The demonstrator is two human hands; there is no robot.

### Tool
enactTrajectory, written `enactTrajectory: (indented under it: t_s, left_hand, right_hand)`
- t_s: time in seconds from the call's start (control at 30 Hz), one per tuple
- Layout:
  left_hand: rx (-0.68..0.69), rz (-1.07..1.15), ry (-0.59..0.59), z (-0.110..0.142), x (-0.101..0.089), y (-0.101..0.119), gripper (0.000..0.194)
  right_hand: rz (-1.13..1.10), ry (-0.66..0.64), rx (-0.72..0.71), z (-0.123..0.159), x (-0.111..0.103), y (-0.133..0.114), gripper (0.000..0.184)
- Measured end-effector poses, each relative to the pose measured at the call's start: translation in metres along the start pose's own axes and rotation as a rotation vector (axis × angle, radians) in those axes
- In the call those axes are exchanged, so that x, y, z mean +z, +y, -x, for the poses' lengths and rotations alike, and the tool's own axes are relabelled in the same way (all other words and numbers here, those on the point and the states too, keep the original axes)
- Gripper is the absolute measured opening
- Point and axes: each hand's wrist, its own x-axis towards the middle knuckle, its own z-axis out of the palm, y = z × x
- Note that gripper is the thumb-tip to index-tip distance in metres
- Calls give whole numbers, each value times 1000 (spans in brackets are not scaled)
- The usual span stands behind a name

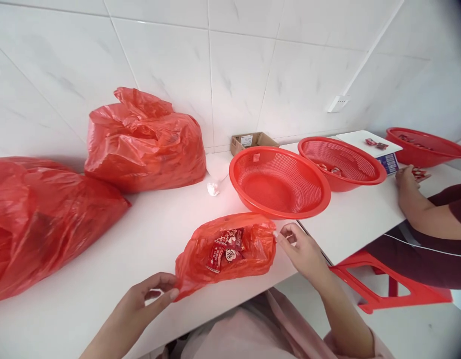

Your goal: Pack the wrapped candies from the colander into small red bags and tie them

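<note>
1. While the white tabletop (151,234) lies under the left hand (150,301), a red basket (271,194) sits just past the right hand (304,252).
2. Between the hands is the open red bag (248,268), each hand pinching one end.
3. Small packets (216,257) lie inside. If a hand pulled too hard, the thin bag could rip, spilling them.

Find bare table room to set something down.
Bare tabletop lies between the opened red plastic bag, two bulging red bags and your left hand. Behind and right of the opened bag it's crowded: red perforated basins, a cardboard box.
</note>
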Motion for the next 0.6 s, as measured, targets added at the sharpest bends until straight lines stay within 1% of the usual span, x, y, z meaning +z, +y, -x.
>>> enactTrajectory:
  t_s: [0.03,0.1,0.17,0.2,0.27,0.33,0.37,0.4,0.47,0.53,0.6]
  left_hand:
    - [5,-17,2,0,2,1,35]
    - [35,-28,10,-1,2,4,38]
    - [98,-38,37,-2,1,7,40]
    - [131,-53,72,-3,2,9,39]
    - [172,-115,200,-4,6,9,39]
    - [150,-216,366,-6,16,4,45]
    - [122,-266,427,-7,21,1,48]
    - [97,-301,458,-9,24,-3,48]
    - [75,-295,453,-9,25,-9,43]
    - [99,-178,428,-7,13,-10,38]
    - [150,55,450,-2,-7,-2,34]
  right_hand:
    - [-37,-62,40,2,2,3,35]
    - [-203,-242,83,5,5,4,37]
    - [-380,-405,55,5,7,-2,36]
    - [-432,-437,27,4,7,-7,33]
    - [-477,-406,-26,1,7,-15,30]
    - [-495,-338,-49,-2,6,-20,30]
    - [-498,-316,-53,-3,6,-21,30]
    - [-494,-305,-58,-3,4,-21,30]
    - [-465,-293,-83,-4,-3,-22,29]
    - [-425,-255,-133,-7,-16,-28,27]
    - [-387,-182,-210,-13,-35,-44,26]
